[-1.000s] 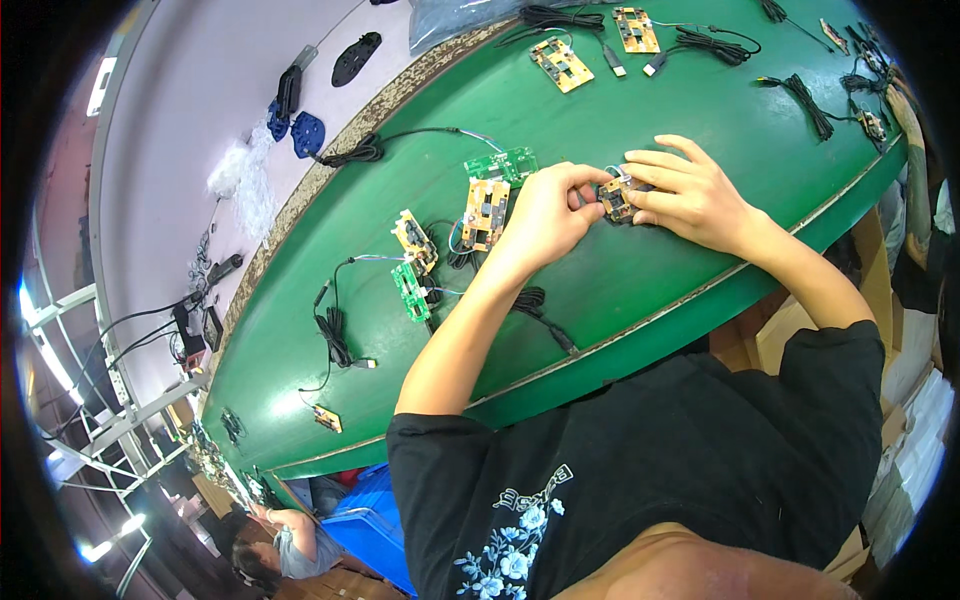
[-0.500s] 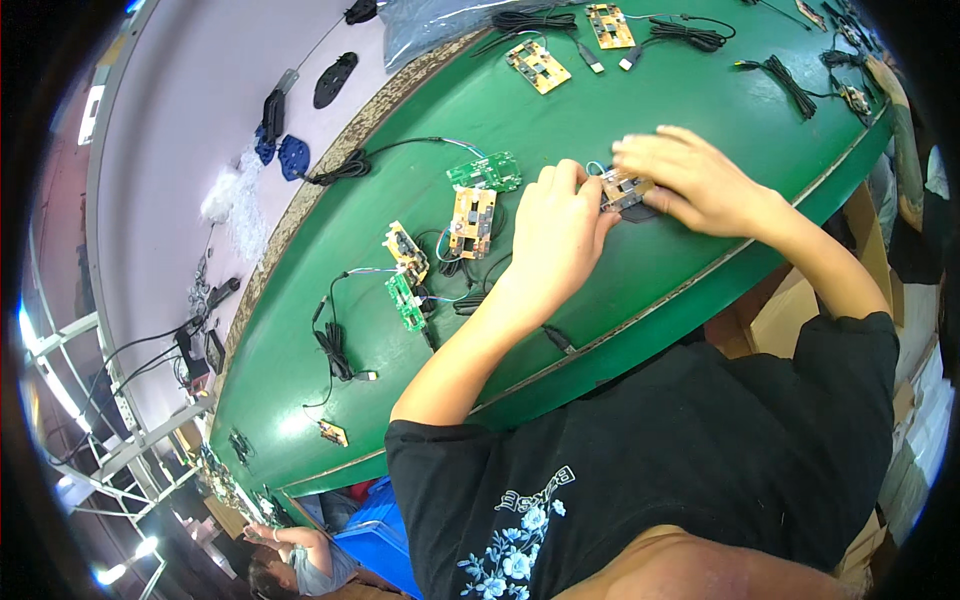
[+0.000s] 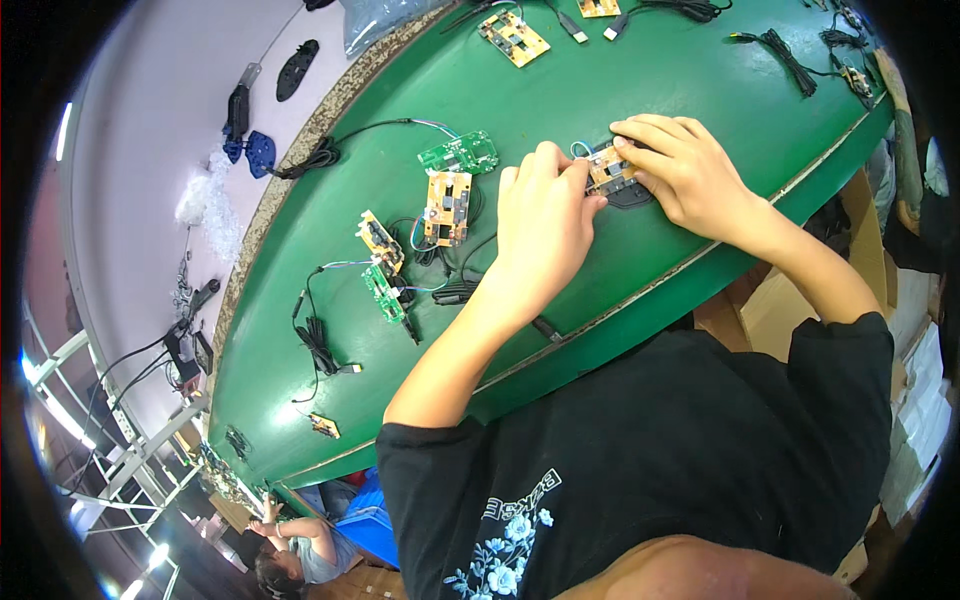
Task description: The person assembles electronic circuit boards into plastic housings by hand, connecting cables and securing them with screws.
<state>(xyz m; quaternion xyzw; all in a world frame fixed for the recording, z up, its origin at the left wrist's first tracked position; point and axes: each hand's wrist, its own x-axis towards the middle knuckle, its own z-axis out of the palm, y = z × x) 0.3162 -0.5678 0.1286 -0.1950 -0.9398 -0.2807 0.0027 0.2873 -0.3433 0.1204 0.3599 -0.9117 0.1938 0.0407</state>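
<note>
A tan circuit board [image 3: 614,172] with dark components lies over a black plastic base [image 3: 630,197] on the green workbench [image 3: 560,80]. My left hand [image 3: 545,215] is closed, its thumb and fingertips pinching the board's left edge. From the other side, my right hand [image 3: 690,180] grips the board's right edge with bent fingers and thumb. A thin blue-white wire loop shows at the board's upper left corner. Left of my left hand lie a green circuit board [image 3: 460,153] and another tan board [image 3: 447,208]. My left hand hides part of the held board.
More boards with coiled black cables are spread around, including a tan board [image 3: 514,38] at the far side and a cable bundle [image 3: 316,345] at the left. A worn raised edge [image 3: 300,150] borders the bench. Another person [image 3: 305,550] sits at lower left.
My right hand's fingers, blurred and raised over the board before, now rest bent on its right edge. The view has shifted slightly, so the bench appears further up and left.
</note>
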